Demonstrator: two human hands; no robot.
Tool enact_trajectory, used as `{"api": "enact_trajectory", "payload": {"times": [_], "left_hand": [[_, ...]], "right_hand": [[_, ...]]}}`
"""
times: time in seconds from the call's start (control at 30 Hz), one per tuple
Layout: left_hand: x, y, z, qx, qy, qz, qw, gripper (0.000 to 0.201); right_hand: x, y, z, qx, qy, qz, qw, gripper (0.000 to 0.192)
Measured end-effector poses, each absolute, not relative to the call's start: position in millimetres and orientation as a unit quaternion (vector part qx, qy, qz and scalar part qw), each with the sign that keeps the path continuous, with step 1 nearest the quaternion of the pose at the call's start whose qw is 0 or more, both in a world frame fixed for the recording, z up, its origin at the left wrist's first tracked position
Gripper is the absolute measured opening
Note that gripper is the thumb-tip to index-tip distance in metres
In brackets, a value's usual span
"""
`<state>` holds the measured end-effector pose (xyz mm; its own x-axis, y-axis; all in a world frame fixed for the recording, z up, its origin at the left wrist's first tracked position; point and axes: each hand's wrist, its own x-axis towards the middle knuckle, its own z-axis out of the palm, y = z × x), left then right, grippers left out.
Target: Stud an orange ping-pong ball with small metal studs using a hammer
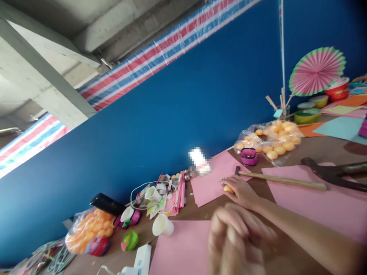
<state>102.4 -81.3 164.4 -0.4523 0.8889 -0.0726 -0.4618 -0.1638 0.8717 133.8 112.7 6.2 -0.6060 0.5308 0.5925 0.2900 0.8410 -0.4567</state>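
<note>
Near the camera at the bottom, my left hand (232, 244) is raised and smeared by motion; its fingers look bent, but their grip is unclear. My right hand (242, 193) reaches in from the right, low over the table. Its thumb and fingers are closed around a small orange ball (228, 189), partly hidden by them. Tiny silvery bits (223, 182) show at the fingertips. Just beyond lies a small hammer (283, 179) with a wooden handle. A pink sheet (206, 183) lies to the left of the hand, and a magenta wristband-like item (248, 156) lies behind.
Bagged orange balls (282, 141) lie at the back; another bag (94, 227) is at left. A paper cup (163, 225) and a white power strip (142, 259) stand left. A dark-headed tool (329, 172) lies right. Behind it stands a pleated fan (318, 72) by a blue wall (172, 114).
</note>
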Motion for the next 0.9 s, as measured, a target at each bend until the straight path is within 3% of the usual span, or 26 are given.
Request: {"api": "enact_trajectory", "payload": {"times": [0.13,0.3,0.5,0.9], "left_hand": [[90,-41,164,0.131,0.288,0.793,0.521,0.006],[63,-12,133,0.062,0.233,0.799,0.552,0.008],[37,21,83,0.086,0.278,0.798,0.528,0.003],[21,28,17,0.102,0.283,0.806,0.51,0.023]], "right_hand": [[137,111,12,-0.225,-0.886,0.166,0.37,0.029],[138,111,15,-0.215,-0.889,0.156,0.374,0.027],[132,116,1,-0.216,-0.886,0.135,0.387,0.025],[132,117,0,-0.235,-0.891,0.131,0.366,0.026]]}}
